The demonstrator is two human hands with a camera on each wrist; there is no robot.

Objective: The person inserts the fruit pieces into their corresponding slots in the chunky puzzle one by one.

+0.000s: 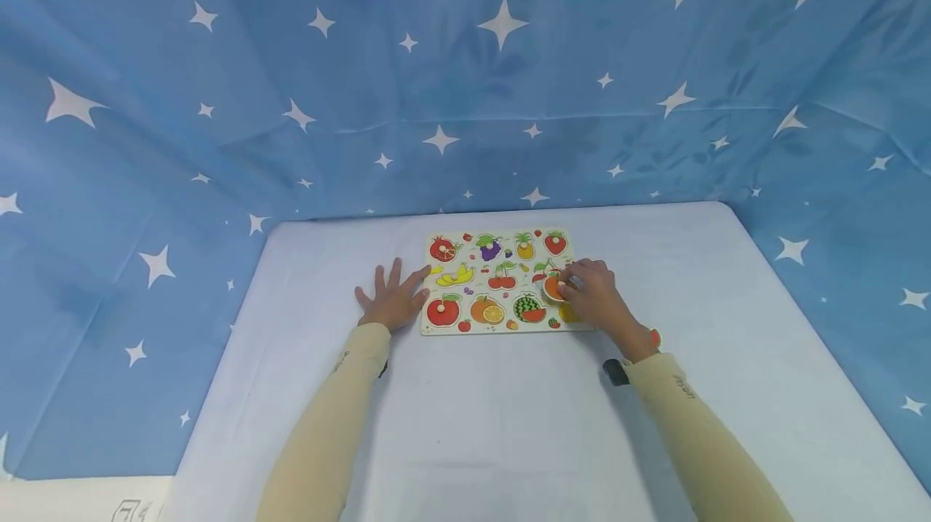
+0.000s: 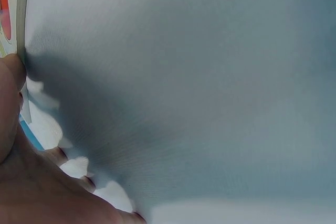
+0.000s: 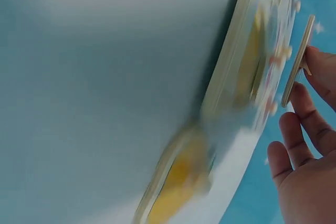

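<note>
A wooden fruit puzzle board (image 1: 494, 330) lies flat on the white-covered table. My left hand (image 1: 393, 301) rests at its left edge with fingers spread, the thumb (image 2: 11, 72) touching the board's side. Over the board's right part, my right hand (image 1: 598, 296) pinches a round orange fruit puzzle piece (image 1: 553, 286) between thumb and fingers. Seen edge-on in the right wrist view, this thin piece (image 3: 298, 64) is raised above the board, its other fingers loosely bent. The board's right-hand middle and lower parts are partly hidden by that hand.
Fruit pieces with knobs, among them an apple (image 1: 442, 312) and a watermelon (image 1: 529, 309), sit in the board. A blurred yellow piece with a pale edge (image 3: 176, 187) shows beside the board. Blue star-patterned cloth (image 1: 465, 102) stands behind the table.
</note>
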